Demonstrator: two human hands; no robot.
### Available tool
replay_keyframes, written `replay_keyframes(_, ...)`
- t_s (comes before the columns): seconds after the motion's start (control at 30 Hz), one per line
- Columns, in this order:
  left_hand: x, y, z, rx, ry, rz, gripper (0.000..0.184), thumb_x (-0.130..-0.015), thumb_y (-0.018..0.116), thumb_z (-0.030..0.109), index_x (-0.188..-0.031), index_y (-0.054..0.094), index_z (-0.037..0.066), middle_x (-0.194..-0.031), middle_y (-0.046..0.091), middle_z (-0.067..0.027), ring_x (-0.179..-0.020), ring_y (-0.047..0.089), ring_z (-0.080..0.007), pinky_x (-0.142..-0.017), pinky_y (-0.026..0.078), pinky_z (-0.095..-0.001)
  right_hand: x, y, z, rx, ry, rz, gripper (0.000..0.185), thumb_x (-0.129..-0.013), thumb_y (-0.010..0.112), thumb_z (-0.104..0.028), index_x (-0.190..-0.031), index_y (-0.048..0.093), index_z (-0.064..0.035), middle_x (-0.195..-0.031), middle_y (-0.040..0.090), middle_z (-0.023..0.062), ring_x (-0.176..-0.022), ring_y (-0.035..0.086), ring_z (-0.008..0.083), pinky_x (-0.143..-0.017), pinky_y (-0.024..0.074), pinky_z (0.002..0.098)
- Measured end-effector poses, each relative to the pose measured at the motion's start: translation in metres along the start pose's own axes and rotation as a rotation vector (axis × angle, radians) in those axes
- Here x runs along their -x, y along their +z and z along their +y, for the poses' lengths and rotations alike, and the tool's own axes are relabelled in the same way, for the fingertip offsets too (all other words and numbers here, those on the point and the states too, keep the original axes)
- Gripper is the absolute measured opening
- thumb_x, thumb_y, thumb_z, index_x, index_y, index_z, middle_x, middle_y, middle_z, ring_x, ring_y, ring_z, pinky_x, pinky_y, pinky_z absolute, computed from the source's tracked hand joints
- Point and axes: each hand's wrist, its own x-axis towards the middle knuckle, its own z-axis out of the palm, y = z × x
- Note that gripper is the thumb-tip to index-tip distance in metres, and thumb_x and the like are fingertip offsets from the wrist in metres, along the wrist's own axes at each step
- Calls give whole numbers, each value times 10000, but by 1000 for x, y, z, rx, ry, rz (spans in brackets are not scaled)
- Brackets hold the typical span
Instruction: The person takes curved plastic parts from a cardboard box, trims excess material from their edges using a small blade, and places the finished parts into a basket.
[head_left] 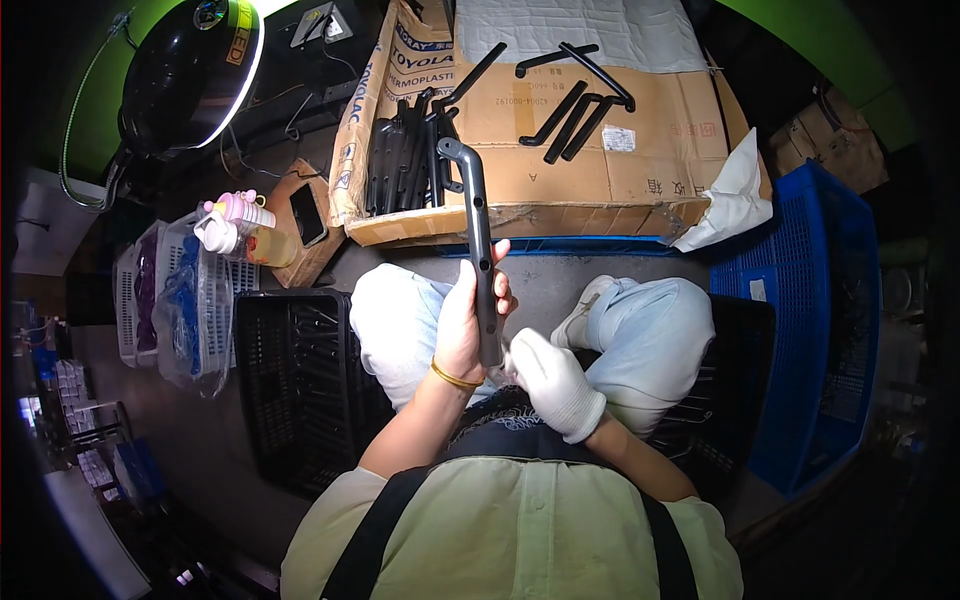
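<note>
My bare left hand (460, 338) is wrapped round a black bent plastic tube (477, 215) with several holes along its side. The tube stands nearly lengthwise in front of me, its bent end pointing away. At its near end is my right hand (556, 388) in a white knit glove, fingers curled closed. Whether those fingers grip the tube's end or some small thing is hidden. More black tubes of the same kind (400, 165) are heaped in the left part of a cardboard box (640, 200), and several loose tubes (568, 118) lie on the cardboard to the right.
A black crate (250, 400) with dark parts stands by my left knee. On the right is a blue crate (800, 330). A ring lamp (190, 75) hangs at upper left, above bottles (240, 225) and a phone (307, 215). A white cloth (735, 195) hangs over the box corner.
</note>
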Motion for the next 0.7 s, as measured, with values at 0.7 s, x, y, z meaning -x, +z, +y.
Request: replay_keyframes(0.7,7,10,3,-249,-19,78,480,-1019,424,409,-1301,523,33,-782,507,35,-640,447,-57,-628,423,-217,-1,4,2,173,-210,-44,173,-960,466,-187,-899,544,-45,-775,583,201,-703,605,411,-593,469,489)
